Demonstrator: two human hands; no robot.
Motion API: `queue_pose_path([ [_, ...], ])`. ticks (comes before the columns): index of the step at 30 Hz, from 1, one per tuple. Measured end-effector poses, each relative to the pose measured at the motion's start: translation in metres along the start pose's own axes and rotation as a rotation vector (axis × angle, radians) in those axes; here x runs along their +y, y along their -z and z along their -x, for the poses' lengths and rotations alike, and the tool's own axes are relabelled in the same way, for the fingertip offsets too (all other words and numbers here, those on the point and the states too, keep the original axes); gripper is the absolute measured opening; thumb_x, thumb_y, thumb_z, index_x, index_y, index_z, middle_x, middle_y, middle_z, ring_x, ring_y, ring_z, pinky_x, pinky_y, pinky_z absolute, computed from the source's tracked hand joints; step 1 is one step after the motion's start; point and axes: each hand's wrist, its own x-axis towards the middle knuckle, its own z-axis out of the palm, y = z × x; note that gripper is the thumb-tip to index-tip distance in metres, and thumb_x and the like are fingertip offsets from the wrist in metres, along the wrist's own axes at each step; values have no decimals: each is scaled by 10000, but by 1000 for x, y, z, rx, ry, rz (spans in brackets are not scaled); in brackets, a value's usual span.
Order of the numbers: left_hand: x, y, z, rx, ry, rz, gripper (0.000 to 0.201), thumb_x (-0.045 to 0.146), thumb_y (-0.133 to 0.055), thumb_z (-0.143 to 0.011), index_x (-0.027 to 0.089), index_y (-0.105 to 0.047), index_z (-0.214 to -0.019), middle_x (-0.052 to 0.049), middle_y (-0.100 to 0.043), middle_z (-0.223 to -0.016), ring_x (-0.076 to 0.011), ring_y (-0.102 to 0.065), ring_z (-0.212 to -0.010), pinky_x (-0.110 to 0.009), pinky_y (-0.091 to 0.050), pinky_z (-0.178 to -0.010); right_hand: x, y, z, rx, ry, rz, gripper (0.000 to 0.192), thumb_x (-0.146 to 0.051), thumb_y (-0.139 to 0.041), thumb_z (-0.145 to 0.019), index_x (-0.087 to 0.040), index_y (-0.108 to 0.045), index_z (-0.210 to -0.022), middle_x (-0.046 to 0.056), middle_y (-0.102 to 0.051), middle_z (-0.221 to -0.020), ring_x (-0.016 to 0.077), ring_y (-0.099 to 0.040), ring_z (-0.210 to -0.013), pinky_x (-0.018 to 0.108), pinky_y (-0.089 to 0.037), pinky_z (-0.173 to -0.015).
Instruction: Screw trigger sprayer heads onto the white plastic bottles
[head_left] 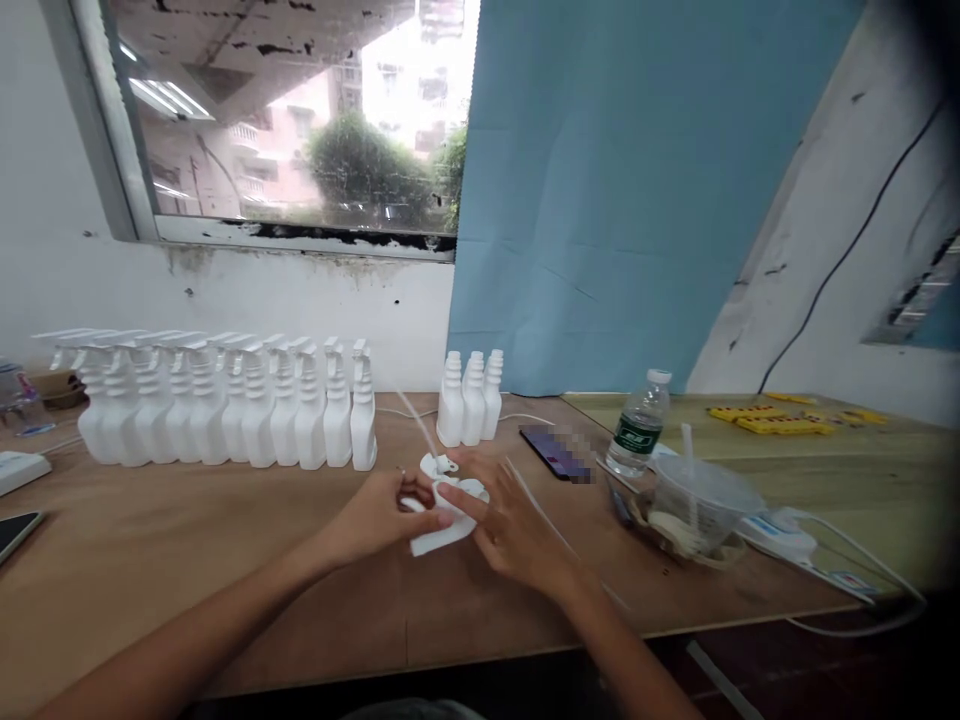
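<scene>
My left hand and my right hand meet over the wooden table, both gripping a white spray trigger head with a thin dip tube sticking up and to the left. A white flat piece hangs below the fingers. Behind the hands stand three white bottles without heads. To the left runs a long row of white spray bottles with heads fitted. A second thin tube lies on the table by my right hand.
A dark phone lies behind my right hand, beside a water bottle and a clear plastic cup with a straw. A white power strip with cables sits at right. Yellow pieces lie at the far right. Another phone is at the left edge.
</scene>
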Motion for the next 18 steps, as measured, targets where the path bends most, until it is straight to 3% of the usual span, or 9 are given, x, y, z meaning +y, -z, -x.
queue_pose_path([
  [2, 11, 0, -24, -97, -76, 18, 418, 538, -631, -810, 132, -632, -912, -64, -668, -854, -165, -632, -708, -250, -509, -604, 9, 14, 0, 25, 75, 112, 679, 40, -396, -801, -321, -448, -1374, 88, -556, -1314, 246, -502, -1243, 503, -431, -1002],
  [4, 15, 2, -56, -64, -135, 38, 534, 594, -408, -916, 116, -642, -968, -95, -670, -870, -164, -635, -668, -247, -504, -547, 15, 29, -4, 174, 32, 171, 562, -9, -462, -814, -273, -526, -1307, 98, -620, -1221, 249, -574, -1157, 450, -479, -958],
  [5, 14, 4, -76, 60, -161, 31, 576, 581, -317, -947, 105, -640, -982, -113, -672, -882, -175, -647, -694, -253, -510, -558, 17, 36, -7, 293, -32, 197, 501, -44, -524, -807, -257, -559, -1259, 101, -629, -1199, 256, -594, -1125, 436, -492, -940],
  [6, 11, 7, -96, 267, -169, -37, 534, 547, -325, -956, 113, -635, -988, -118, -675, -920, -188, -657, -755, -260, -522, -596, 18, 44, -10, 443, -109, 201, 455, -78, -585, -793, -242, -572, -1217, 103, -633, -1182, 261, -616, -1084, 432, -502, -921],
  [7, 7, 10, -118, 392, -162, -73, 449, 501, -387, -951, 123, -607, -1050, -133, -657, -1037, -207, -649, -878, -277, -528, -673, 18, 51, -14, 609, -191, 173, 426, -114, -631, -781, -228, -563, -1186, 102, -641, -1147, 257, -642, -1025, 435, -512, -900],
  [9, -3, 15, -161, 544, -129, -126, 395, 389, -568, -884, 122, -529, -1173, -173, -563, -1246, -244, -591, -1058, -328, -497, -837, 15, 63, -22, 933, -307, 28, 359, -186, -668, -783, -209, -523, -1110, 78, -665, -1010, 229, -681, -849, 445, -537, -831],
  [11, -13, 18, -197, 636, -87, -166, 493, 319, -644, -833, 98, -469, -1238, -221, -472, -1346, -270, -539, -1158, -354, -445, -931, 11, 71, -28, 1129, -335, -147, 287, -223, -659, -798, -210, -481, -1023, 35, -668, -871, 197, -674, -701, 444, -555, -765],
  [14, -24, 19, -231, 680, -41, -216, 564, 306, -701, -784, 82, -458, -1242, -247, -496, -1326, -292, -524, -1194, -359, -419, -953, 6, 79, -31, 1196, -311, -252, 310, -214, -705, -747, -217, -453, -927, 4, -668, -806, 192, -670, -669, 437, -560, -738],
  [18, -27, 17, -235, 672, -38, -294, 416, 264, -682, -775, 138, -543, -1146, -164, -654, -1133, -278, -611, -1063, -344, -450, -883, 5, 84, -27, 1193, -300, -274, 326, -188, -713, -726, -224, -462, -931, -4, -682, -805, 194, -677, -677, 434, -555, -743],
])
